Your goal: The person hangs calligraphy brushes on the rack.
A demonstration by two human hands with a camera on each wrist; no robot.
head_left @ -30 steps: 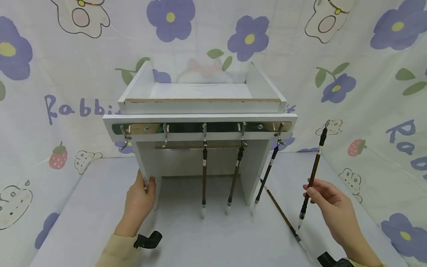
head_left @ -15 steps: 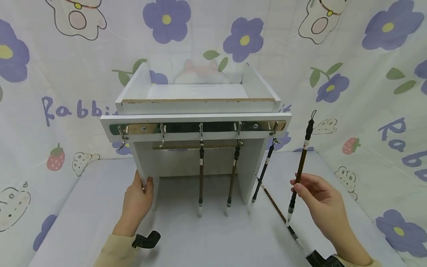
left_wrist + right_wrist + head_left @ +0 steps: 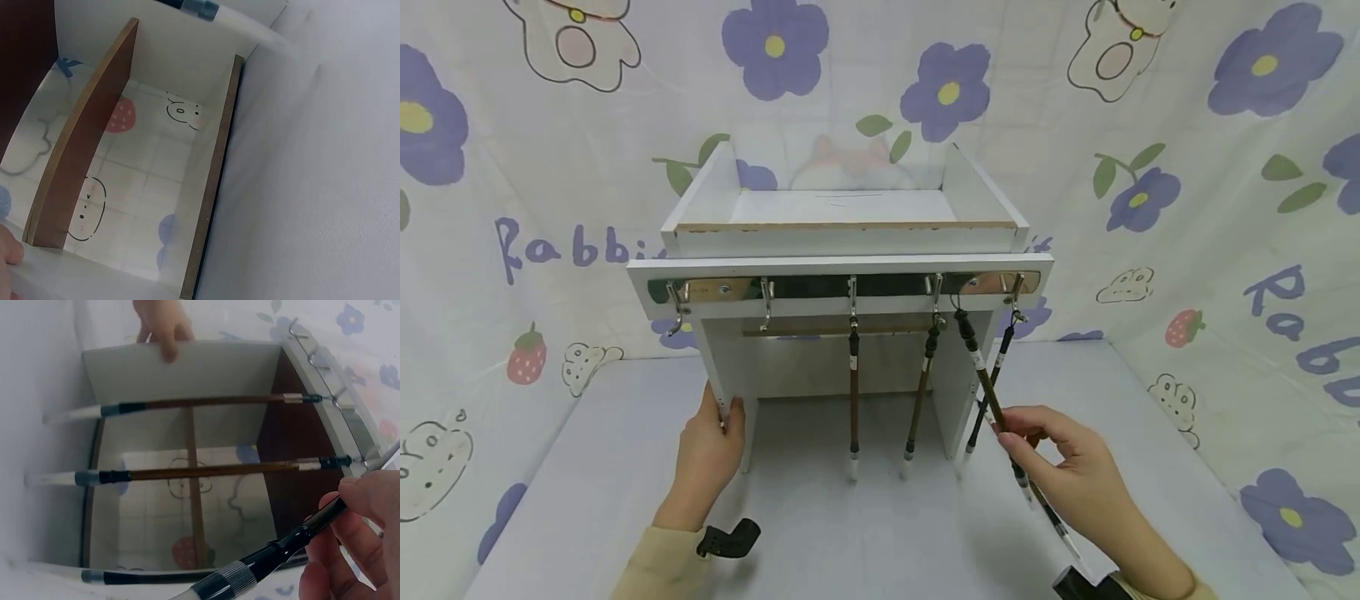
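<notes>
My left hand (image 3: 711, 450) grips the left side panel of a white shelf (image 3: 838, 265), its thumb on the inner face. In the right hand (image 3: 1067, 467) a calligraphy brush (image 3: 973, 354) is pinched by the handle, tilted, bristles down. Its top loop overlaps the hook rail (image 3: 812, 287) between the two rightmost hooks. Three brushes hang from the rail: one on the middle hook (image 3: 854, 392), one beside it (image 3: 921, 392), and one on the far-right hook (image 3: 997, 371). The held brush crosses in front of that last one. The right wrist view shows the held brush (image 3: 281, 547) close up.
Another brush (image 3: 1060, 529) lies on the white table (image 3: 850, 542), partly behind the right hand. The two left hooks (image 3: 766, 304) carry nothing. An open tray-like top (image 3: 850, 208) forms the shelf's upper part. A patterned cloth (image 3: 1075, 50) hangs behind.
My right hand has moved left with the brush, from the shelf's right side up to the rail, and the brush's top now leans left. The left hand keeps its hold.
</notes>
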